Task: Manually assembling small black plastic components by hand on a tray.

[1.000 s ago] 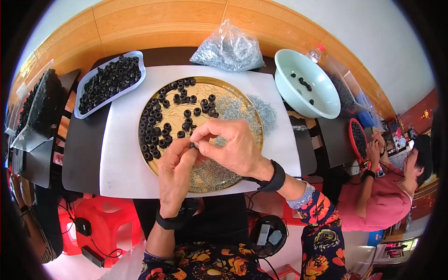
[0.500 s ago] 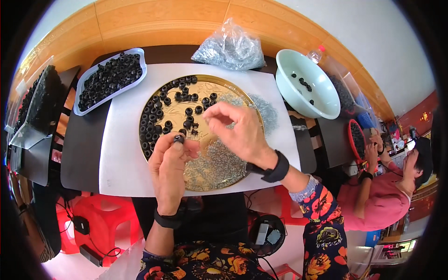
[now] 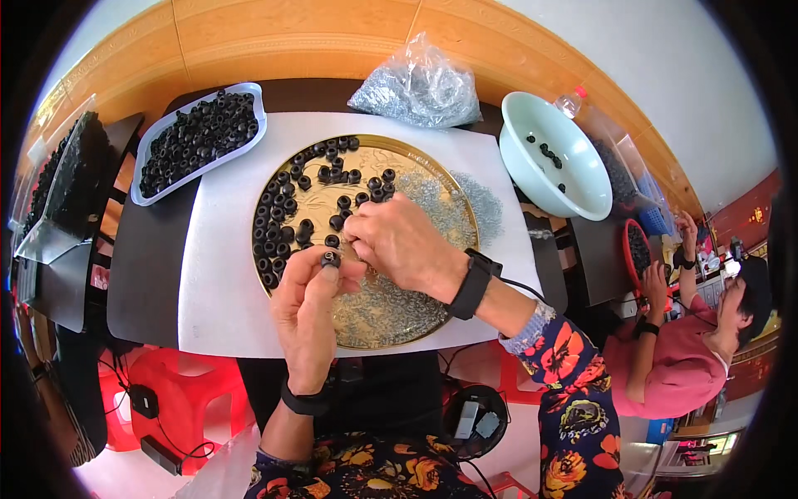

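Note:
My left hand (image 3: 306,320) pinches a small round black cap (image 3: 331,259) between thumb and fingertips, its hole showing. My right hand (image 3: 405,245) is closed just to the right of it, fingers bent down over the tray; whatever lies in its fingertips is hidden. Both hands are above a round gold tray (image 3: 391,154). Many more black caps (image 3: 270,218) crowd the tray's left and far side, some in loose groups near the middle. Small silvery metal pieces (image 3: 391,306) are spread over its near right part, too tiny to make out singly.
A pale blue tray (image 3: 143,198) heaped with black caps stands at the far left. A clear bag (image 3: 420,87) of silvery pieces lies at the back. To the right is a pale green basin (image 3: 557,198) holding several black pieces. A co-worker (image 3: 665,358) sits at right beside a red basket (image 3: 629,274).
My right hand has come down and slightly left, toward the cap in my left hand. My left hand has shifted a little right and down, still pinching the cap.

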`<state>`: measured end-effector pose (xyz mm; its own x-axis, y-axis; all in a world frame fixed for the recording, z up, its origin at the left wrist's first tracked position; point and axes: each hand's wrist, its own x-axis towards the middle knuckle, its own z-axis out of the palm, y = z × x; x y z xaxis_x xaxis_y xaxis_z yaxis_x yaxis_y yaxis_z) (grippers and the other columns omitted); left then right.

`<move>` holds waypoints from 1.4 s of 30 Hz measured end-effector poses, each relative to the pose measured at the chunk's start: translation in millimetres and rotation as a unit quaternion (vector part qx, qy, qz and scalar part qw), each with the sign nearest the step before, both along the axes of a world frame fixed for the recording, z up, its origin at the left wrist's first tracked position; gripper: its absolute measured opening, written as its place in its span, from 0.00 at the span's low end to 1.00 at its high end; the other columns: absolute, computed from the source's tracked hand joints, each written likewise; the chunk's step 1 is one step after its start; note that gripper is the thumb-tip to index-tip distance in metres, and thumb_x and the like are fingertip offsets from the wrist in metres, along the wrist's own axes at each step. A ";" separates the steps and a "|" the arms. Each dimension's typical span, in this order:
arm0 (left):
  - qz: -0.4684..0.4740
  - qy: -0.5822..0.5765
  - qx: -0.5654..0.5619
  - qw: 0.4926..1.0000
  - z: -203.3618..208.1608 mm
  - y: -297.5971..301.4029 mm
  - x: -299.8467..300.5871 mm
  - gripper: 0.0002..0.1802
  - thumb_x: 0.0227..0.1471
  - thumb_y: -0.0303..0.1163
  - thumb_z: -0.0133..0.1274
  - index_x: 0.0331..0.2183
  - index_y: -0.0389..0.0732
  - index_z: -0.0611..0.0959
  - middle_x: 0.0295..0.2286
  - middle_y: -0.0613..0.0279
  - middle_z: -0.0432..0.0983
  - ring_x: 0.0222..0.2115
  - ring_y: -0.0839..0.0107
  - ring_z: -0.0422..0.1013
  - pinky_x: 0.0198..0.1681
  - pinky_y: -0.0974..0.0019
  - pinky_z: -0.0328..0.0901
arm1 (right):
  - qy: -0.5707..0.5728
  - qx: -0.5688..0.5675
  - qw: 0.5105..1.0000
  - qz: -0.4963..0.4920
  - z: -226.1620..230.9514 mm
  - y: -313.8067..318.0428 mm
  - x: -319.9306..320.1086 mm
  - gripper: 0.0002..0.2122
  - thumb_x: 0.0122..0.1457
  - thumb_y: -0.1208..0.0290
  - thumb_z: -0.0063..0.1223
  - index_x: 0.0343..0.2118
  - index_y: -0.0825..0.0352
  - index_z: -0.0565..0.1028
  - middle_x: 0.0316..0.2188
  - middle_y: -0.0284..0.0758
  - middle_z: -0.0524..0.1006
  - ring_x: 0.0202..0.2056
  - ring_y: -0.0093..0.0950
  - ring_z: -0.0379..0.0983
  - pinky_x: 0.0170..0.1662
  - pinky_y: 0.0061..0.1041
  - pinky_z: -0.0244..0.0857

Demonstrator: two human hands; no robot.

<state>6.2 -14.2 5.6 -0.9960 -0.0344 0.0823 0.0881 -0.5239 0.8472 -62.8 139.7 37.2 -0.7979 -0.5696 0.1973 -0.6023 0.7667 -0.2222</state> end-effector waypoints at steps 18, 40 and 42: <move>-0.090 0.006 -0.154 0.984 11.5 13.9 -0.2 0.13 0.57 0.25 0.46 0.43 0.31 0.76 0.30 0.61 0.78 0.30 0.79 0.71 0.36 0.74 0.65 | -0.291 -0.585 0.757 -0.012 18.4 15.3 44.1 0.05 0.55 0.80 0.50 0.34 0.72 0.76 0.22 0.29 0.76 0.20 0.17 0.73 0.24 0.17 0.68; -0.097 0.003 -0.141 0.985 0.2 14.2 -1.3 0.12 0.57 0.25 0.46 0.43 0.31 0.77 0.28 0.65 0.76 0.28 0.79 0.71 0.34 0.75 0.65 | -0.137 -0.459 0.875 -0.066 11.4 15.6 53.9 0.08 0.53 0.80 0.54 0.38 0.72 0.78 0.28 0.36 0.79 0.30 0.21 0.78 0.34 0.22 0.71; -0.096 0.002 -0.149 0.984 1.4 13.2 -1.3 0.12 0.57 0.25 0.46 0.42 0.31 0.77 0.28 0.65 0.76 0.28 0.79 0.71 0.34 0.75 0.65 | -0.127 -0.450 0.882 -0.061 9.0 16.0 53.5 0.09 0.53 0.80 0.54 0.38 0.71 0.78 0.28 0.36 0.79 0.30 0.22 0.77 0.34 0.22 0.71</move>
<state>4.9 -1.0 7.0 -0.9813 0.1813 0.0639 0.0148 -0.2600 0.9655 -9.2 155.7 46.3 -0.9261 -0.1807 0.3311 -0.3702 0.2673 -0.8896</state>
